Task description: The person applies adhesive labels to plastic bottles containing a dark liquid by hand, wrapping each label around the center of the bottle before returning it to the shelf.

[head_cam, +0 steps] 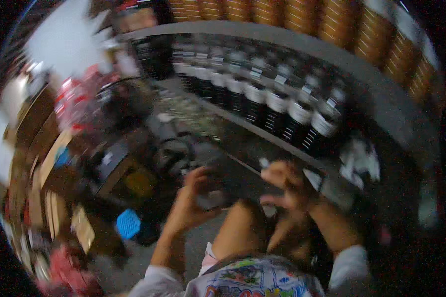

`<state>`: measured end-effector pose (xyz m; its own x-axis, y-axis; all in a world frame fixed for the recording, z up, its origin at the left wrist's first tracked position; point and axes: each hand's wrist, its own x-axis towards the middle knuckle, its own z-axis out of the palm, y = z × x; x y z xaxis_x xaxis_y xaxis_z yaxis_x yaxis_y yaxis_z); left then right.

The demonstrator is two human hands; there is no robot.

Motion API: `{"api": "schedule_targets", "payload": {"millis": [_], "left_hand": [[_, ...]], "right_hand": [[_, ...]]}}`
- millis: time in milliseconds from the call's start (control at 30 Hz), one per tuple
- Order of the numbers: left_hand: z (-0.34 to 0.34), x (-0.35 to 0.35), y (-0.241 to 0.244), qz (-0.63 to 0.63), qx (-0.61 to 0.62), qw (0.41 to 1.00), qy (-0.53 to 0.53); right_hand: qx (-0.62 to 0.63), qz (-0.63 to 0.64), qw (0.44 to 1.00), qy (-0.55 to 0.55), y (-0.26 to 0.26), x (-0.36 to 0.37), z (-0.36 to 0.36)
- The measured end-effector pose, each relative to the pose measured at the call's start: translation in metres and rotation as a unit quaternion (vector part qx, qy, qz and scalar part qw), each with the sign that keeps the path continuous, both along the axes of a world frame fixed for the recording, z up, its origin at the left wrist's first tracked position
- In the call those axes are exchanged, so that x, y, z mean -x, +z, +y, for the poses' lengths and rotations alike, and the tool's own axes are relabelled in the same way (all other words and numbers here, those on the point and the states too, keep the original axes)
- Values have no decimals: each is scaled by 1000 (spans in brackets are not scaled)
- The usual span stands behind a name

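My left hand [197,200] is held out above my lap, fingers curved and apart from the thumb, with nothing seen in it. To its right my right hand [286,185] is raised with bent fingers and the thumb apart; a small pale thing [264,162] shows at its fingertips, too blurred to tell whether it is held. Beyond both hands runs a shelf [245,131] bearing a row of dark bottles with white bands [277,102]. The whole picture is smeared by motion.
Amber-brown columns [301,16] line the top. Cardboard pieces [52,215], a red and clear plastic bag [78,96], a blue object [128,223] and dark clutter [178,148] lie to the left. A white crumpled thing [360,159] is at the right.
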<state>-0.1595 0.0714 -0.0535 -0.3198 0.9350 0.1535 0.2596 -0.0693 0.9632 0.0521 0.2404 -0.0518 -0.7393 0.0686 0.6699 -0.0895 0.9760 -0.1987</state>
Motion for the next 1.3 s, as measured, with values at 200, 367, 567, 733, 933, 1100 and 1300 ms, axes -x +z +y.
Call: {"api": "schedule_targets", "payload": {"millis": [200,367,567,733,933,1100,1300], "left_hand": [[20,-27,7,105,-74,979,-161],[30,-36,-12,20,-146,946,-290],[62,-37,-68,-12,-116,894,-433],[56,-46,-70,-44,-94,933,-344],[54,-25,-43,-8,-124,934,-335],[54,-25,-70,-8,-83,935,-345],[63,-28,-89,16,-19,961,-274]], "right_hand": [[-66,-232,969,45,61,23,-64],[25,-308,949,55,43,10,-51],[-26,-296,950,98,52,13,-48],[-131,-254,945,157,43,22,-24],[-233,-195,940,157,73,46,-29],[-283,-114,909,283,66,69,-29],[-237,-99,953,163,32,70,-16]]}}
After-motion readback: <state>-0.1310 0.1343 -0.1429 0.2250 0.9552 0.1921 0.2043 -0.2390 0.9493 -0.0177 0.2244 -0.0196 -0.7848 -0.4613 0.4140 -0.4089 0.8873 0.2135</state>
